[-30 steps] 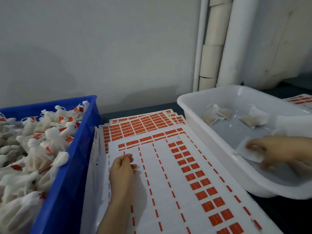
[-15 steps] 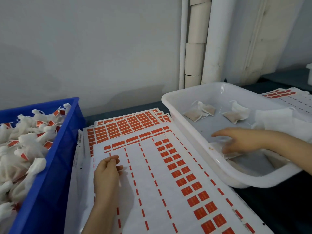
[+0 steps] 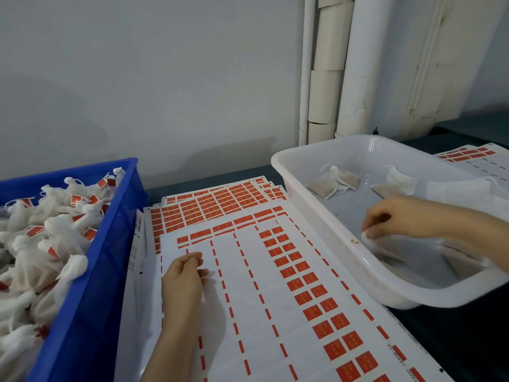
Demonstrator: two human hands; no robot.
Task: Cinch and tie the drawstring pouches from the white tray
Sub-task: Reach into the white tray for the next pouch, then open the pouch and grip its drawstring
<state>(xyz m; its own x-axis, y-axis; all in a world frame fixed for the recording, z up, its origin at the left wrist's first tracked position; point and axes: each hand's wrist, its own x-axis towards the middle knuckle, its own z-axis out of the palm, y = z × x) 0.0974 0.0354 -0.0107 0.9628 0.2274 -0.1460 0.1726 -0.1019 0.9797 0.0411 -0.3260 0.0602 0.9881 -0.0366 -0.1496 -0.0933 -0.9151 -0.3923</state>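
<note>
Head view: white tray point(image 3: 429, 297), label sheets point(image 3: 248, 288) on dark table point(image 3: 454, 343); pale wall point(image 3: 165, 78) behind.

One white tray point(image 3: 440, 297), one blue crate point(image 3: 91, 271), perhaps four loose pouches point(image 3: 333, 186)

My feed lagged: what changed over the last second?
The right hand, earlier flat on a pouch in the white tray, now pinches its edge with curled fingers. The left hand stays resting on the label sheet; the tray's other pouches lie unmoved.
</note>
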